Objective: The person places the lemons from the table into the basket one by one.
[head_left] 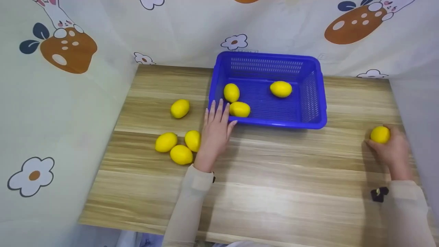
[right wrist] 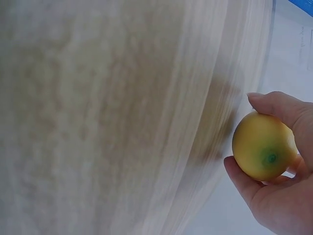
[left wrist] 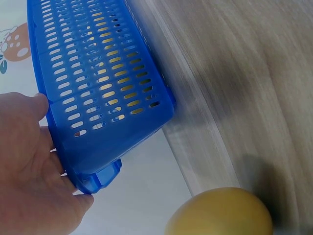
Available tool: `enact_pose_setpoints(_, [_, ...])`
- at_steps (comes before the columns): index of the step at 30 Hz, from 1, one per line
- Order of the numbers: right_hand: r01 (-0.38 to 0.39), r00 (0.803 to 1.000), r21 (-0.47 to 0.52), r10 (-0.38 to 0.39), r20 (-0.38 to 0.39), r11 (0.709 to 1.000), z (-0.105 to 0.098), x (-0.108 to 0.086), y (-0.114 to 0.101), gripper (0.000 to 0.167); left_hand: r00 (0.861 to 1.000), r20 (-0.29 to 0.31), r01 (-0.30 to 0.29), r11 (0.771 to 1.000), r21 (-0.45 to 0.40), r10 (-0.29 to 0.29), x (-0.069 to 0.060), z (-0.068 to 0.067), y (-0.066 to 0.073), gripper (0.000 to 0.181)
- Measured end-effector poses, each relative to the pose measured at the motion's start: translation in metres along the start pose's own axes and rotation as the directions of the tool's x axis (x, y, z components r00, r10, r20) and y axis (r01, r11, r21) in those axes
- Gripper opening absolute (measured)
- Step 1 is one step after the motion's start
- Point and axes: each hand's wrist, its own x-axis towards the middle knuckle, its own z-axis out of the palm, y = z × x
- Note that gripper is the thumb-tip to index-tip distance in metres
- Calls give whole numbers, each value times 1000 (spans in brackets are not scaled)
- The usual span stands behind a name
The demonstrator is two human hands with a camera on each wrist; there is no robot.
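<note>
My right hand (head_left: pixel 394 147) grips a yellow lemon (head_left: pixel 380 134) near the table's right edge. In the right wrist view, thumb and fingers curl round this lemon (right wrist: pixel 264 147), whose greenish tip shows. My left hand (head_left: pixel 216 135) lies with fingers extended over the front left corner of a blue plastic basket (head_left: pixel 274 122), touching its rim. The left wrist view shows this hand (left wrist: pixel 29 171) at the slotted basket wall (left wrist: pixel 98 88). Inside the basket are three lemons: one at the left (head_left: pixel 232 92), one by my left fingertips (head_left: pixel 240 109) and one toward the right (head_left: pixel 281 89).
Several loose lemons lie left of the basket: one further back (head_left: pixel 180 108) and a cluster (head_left: pixel 181 154) beside my left wrist. The wooden table (head_left: pixel 274 178) meets a patterned curtain (head_left: pixel 185 31) behind and at the sides. A small black object (head_left: pixel 379 194) shows beside my right sleeve.
</note>
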Motion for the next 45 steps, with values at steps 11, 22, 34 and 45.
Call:
enact_pose_setpoints(11, [-26,999,11,25,41,1000,-6,1,-7,82,1000,13,8,1000,-14,-8,0,0,0,64])
enact_pose_setpoints(22, [15,998,5,-16,58,1000,-14,4,-15,84,1000,-6,-3,1000,-29,3,0,0,-1,63])
enact_pose_setpoints(34, [72,996,-16,-71,61,997,-24,10,-29,82,1000,-6,-6,1000,-22,6,0,0,-1,62])
enact_pose_setpoints(45, [104,993,-43,-101,67,994,-35,13,-39,79,1000,-4,-1,1000,-18,1,0,0,0,63])
